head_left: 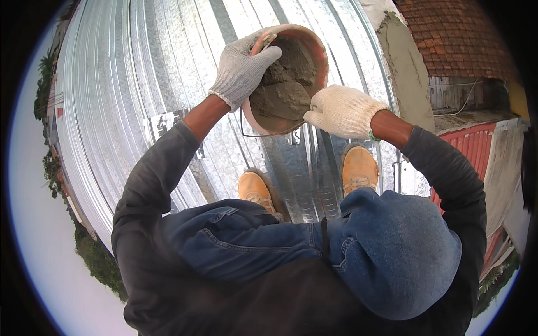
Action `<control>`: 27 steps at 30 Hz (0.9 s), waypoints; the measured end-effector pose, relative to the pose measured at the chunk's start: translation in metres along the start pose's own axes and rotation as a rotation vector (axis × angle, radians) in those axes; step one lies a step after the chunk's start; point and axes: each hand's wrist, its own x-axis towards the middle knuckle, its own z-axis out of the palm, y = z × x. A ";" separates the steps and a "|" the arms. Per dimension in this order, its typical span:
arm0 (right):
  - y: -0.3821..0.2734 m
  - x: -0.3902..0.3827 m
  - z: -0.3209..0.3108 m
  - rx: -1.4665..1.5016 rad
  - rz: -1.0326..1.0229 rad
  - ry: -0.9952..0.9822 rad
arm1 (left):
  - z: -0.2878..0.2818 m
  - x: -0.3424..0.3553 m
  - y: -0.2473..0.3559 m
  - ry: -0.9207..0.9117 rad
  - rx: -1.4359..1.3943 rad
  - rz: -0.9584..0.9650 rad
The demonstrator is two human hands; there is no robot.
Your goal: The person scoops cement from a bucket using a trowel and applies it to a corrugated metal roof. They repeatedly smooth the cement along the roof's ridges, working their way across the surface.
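An orange-rimmed bucket (320, 51) with thick grey mortar (291, 64) inside is tilted toward me above the metal roof. My left hand (242, 68), in a knitted whitish glove, is closed on its left rim, thumb over the inside edge. At the right rim, my right hand (344, 112), in a cream glove, is closed in a fist. From its fingers a flat, mortar-coated, trowel-like tool (283, 99) seems to reach into the bucket; its handle is hidden by the glove. A thin wire bail (243, 126) hangs below the bucket.
I stand on ribbed, shiny metal roofing sheets (168, 56), my tan shoes (360, 168) below the bucket. Along the right runs a wall strip with grey mortar (404, 61). Beyond it are a brown tiled roof (457, 36), a loose cable and a red corrugated panel (471, 151). Trees stand far left.
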 end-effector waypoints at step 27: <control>0.177 -0.340 0.168 -0.136 0.867 0.661 | -0.010 0.009 -0.001 -0.095 -0.099 -0.165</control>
